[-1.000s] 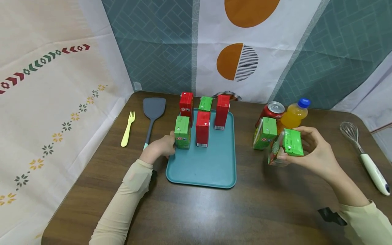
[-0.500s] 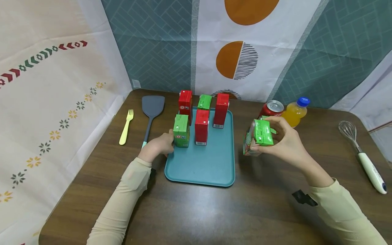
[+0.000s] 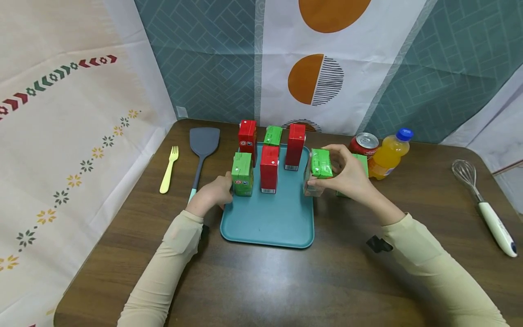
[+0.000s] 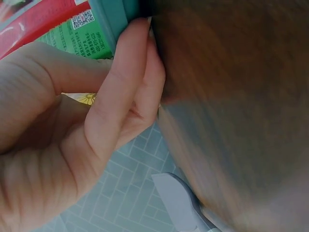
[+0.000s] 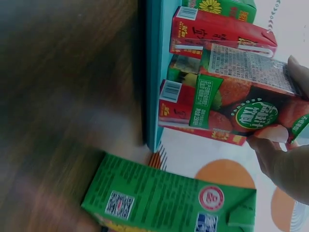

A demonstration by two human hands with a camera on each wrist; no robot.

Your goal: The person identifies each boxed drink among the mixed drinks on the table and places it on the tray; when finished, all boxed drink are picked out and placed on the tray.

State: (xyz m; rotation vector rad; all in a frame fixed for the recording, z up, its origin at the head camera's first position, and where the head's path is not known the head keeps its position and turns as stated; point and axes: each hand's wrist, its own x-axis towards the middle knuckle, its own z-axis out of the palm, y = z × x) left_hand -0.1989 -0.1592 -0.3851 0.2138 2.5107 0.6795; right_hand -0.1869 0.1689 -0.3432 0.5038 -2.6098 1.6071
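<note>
My right hand (image 3: 347, 175) grips a juice box (image 3: 321, 163) with a bright green top, fingers and thumb on its opposite sides. In the right wrist view, this juice box (image 5: 251, 94) shows red fruit pictures and a white straw. It is held over the right edge of the teal tray (image 3: 269, 225). At the tray's left edge, my left hand (image 3: 214, 193) pinches the tray rim (image 4: 110, 21) between thumb and fingers. Beside it on the tray stands a green drink carton (image 3: 243, 175). Red cartons (image 3: 269, 170) and another green-topped box (image 3: 273, 135) stand upright behind.
Right of the tray, a green carton (image 3: 361, 160) is partly hidden behind my right hand. A red can (image 3: 365, 144) and an orange drink bottle (image 3: 390, 154) stand near it. A whisk (image 3: 486, 209) lies far right; a spatula (image 3: 204, 143) and yellow fork (image 3: 169, 170) lie left.
My right hand has carried the juice box leftward from beside the green carton to the tray's right edge. My left hand has stayed at the tray's left rim.
</note>
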